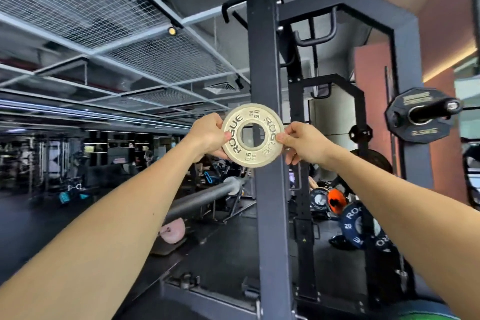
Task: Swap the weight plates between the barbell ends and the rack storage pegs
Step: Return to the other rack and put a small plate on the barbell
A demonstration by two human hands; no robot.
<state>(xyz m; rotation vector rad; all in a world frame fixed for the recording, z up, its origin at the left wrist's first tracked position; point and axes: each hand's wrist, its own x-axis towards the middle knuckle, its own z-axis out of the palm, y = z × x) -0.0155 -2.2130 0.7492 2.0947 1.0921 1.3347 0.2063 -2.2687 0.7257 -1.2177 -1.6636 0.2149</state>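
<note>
a small pale change plate (253,135), marked rogue and 0.5 kg, was held upright at the centre of the frame, face to the camera, before the rack upright (268,65). a black plate (418,115) was seated on a peg (432,109) at the right. a blue plate (359,226) marked 20 was seen at lower right.

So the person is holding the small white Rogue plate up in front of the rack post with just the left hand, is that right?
Not quite. The head view shows both hands on the small white Rogue plate: the left hand pinches its left edge and the right hand pinches its right edge. It is indeed held up in front of the rack post.
</note>
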